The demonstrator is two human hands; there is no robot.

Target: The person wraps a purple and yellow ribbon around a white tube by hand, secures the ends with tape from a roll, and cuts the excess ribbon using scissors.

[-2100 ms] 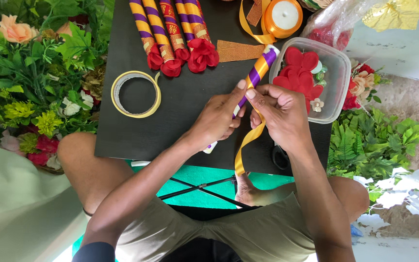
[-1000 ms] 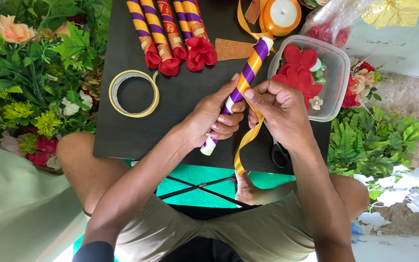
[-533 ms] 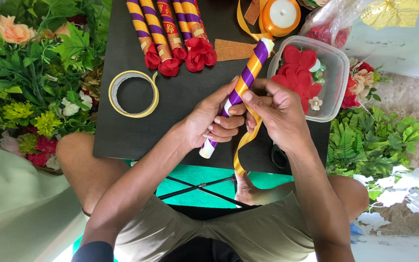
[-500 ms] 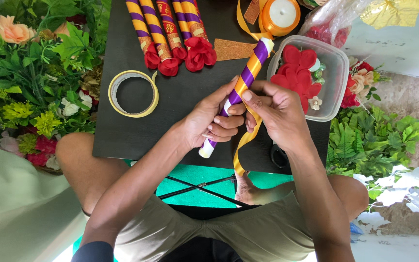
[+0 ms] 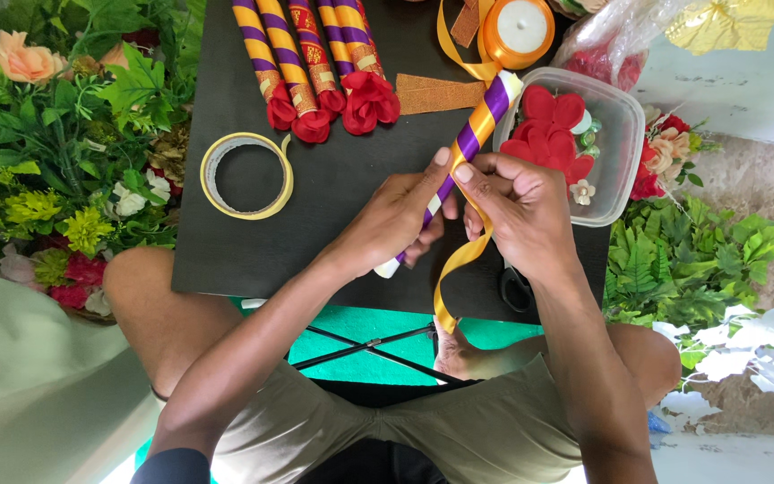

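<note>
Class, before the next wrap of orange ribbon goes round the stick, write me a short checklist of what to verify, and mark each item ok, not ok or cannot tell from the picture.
1. Stick held firmly: the left hand grips its lower part. Ok.
2. Orange ribbon under control: the right hand pinches it against the stick. Ok.
3. Ribbon supply left: the spool at the top of the black board looks well filled. Ok.
4. Ribbon free of twists: one loop hangs below the hands; its run to the spool is partly hidden. Cannot tell.
5. Wrap complete: a white end shows below the left hand. Not ok.
6. Tape roll within reach, left of the hands. Ok.
</note>
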